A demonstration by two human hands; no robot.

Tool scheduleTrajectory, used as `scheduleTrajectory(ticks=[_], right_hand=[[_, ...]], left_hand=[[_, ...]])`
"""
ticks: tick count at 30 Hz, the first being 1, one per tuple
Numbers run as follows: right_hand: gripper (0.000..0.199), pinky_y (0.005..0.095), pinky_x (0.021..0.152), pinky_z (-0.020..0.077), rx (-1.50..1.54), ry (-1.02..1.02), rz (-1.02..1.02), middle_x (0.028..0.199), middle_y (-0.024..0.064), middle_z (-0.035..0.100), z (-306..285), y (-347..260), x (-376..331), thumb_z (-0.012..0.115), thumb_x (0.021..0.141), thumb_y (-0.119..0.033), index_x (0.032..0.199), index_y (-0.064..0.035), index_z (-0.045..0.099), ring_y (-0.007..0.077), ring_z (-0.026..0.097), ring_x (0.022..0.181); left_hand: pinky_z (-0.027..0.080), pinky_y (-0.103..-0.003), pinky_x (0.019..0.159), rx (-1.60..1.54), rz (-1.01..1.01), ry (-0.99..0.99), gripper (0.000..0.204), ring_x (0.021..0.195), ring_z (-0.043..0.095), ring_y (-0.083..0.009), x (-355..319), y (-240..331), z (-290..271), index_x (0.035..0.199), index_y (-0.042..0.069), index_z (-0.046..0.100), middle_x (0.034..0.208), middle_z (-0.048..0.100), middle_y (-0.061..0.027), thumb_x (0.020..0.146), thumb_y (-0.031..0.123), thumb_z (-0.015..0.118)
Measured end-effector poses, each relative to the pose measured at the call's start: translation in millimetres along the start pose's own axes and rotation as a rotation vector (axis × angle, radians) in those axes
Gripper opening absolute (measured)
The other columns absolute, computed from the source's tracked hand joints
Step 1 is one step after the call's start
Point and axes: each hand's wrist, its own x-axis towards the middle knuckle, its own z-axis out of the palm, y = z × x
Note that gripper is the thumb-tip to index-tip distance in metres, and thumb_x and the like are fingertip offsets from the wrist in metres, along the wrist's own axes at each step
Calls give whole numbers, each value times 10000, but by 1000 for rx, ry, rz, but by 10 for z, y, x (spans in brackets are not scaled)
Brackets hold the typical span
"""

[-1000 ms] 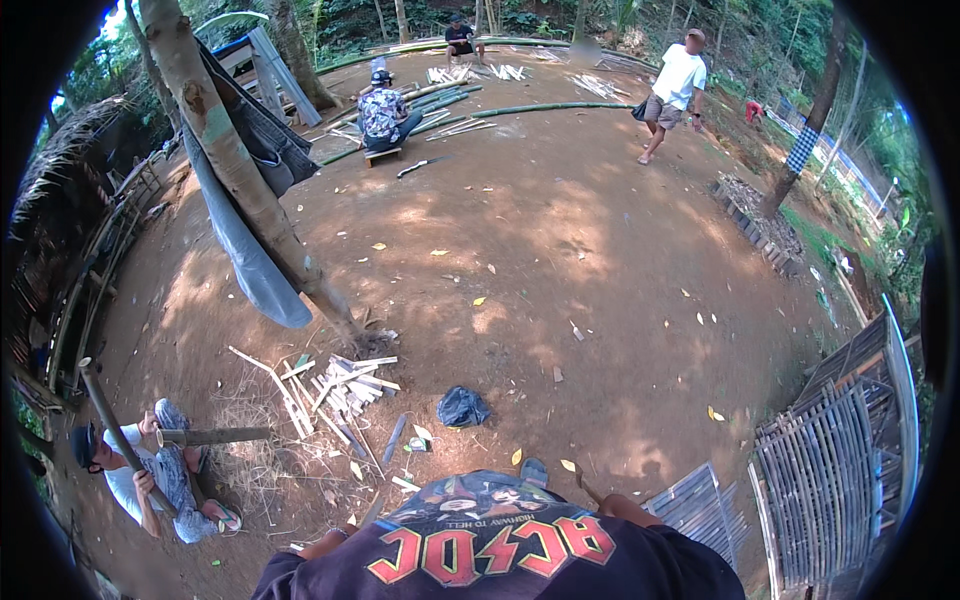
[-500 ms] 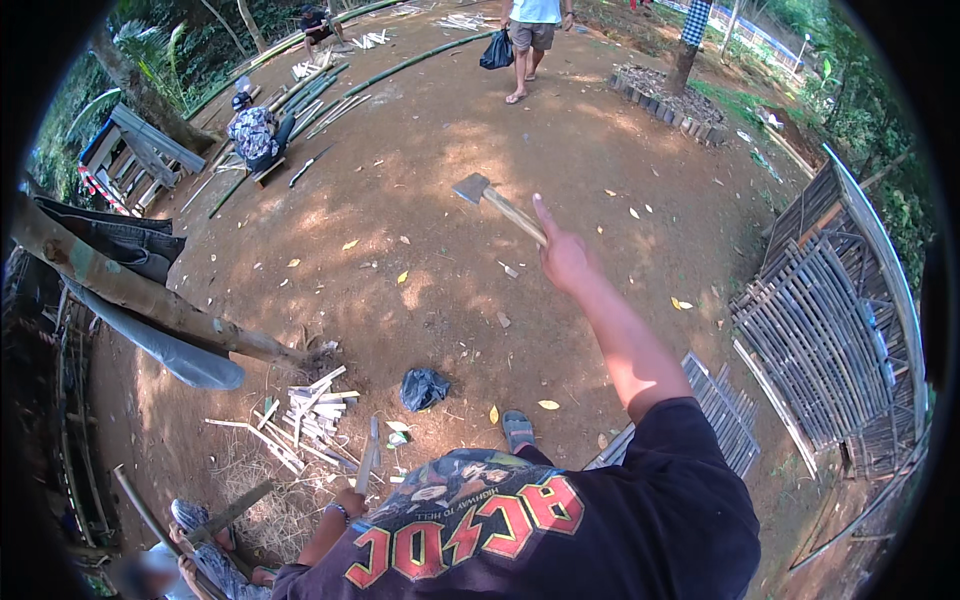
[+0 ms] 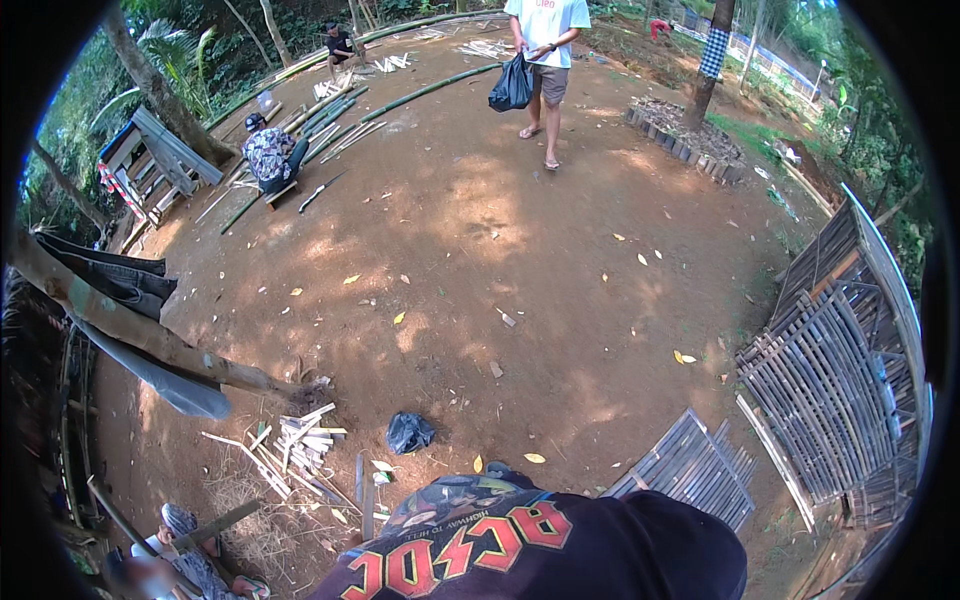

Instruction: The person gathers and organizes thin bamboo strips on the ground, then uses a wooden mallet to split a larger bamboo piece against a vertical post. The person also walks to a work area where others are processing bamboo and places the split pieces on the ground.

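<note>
Neither hand shows in the head view, so can't tell if they're spread, together or clamped on anything; only the wearer's black printed shirt (image 3: 520,550) fills the btm edge at 6 o'clock. Nearest stuff to the wearer: a crumpled black bag (image 3: 409,432) on the dirt just above the shirt, approx 7 o'clock from frame centre, and a pile of split bamboo sticks (image 3: 300,440) just left of it, long axes mostly running lower-left to upper-right, a few crossing. Two flat slats (image 3: 364,490) lie between bag and shirt, long axis near vertical in frame, pointing at 12. A slatted bamboo panel (image 3: 690,465) lies flat at 4 o'clock, slats running lower-left to upper-right; bigger bamboo panels (image 3: 830,380) lean at 3 o'clock. Leaning tree trunk (image 3: 150,340) w/ dark cloth draped at 9. A person in a white shirt (image 3: 545,20) stands at 12 holding a dark bag (image 3: 512,85); another person (image 3: 268,155) squats at 11 beside long bamboo poles (image 3: 430,90).
</note>
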Motion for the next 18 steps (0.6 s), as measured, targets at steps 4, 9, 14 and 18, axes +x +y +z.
scheduleTrajectory(ticks=[4,9,14,18], right_hand=[[426,450,952,480,111,-75,37,1176,184,667,68,0,10,677,758,-228,1166,-109,701,329,623,1144],[439,457,971,468,41,-6,6,1199,194,656,-177,168,866,708,720,-201,1150,-113,708,332,602,1185],[207,424,655,548,230,316,-306,795,180,710,-1921,-1289,-181,587,760,-143,836,-24,739,312,699,718],[327,445,777,539,264,651,-408,985,216,699,-2741,-1308,-279,605,772,-208,994,11,704,363,681,912]], left_hand=[[569,-394,527,70,-64,-14,239,599,683,-280,-85,-16,27,1061,-38,525,759,663,-168,907,143,502],[572,-387,547,142,42,-72,257,616,691,-274,243,248,20,1079,-33,533,774,677,-165,906,156,518],[575,-381,567,412,191,-1,276,632,698,-267,32,226,-334,1098,-29,542,789,692,-163,905,169,535],[557,-367,503,112,223,93,241,574,682,-253,259,768,-255,1086,-21,510,769,687,-156,910,144,520]])
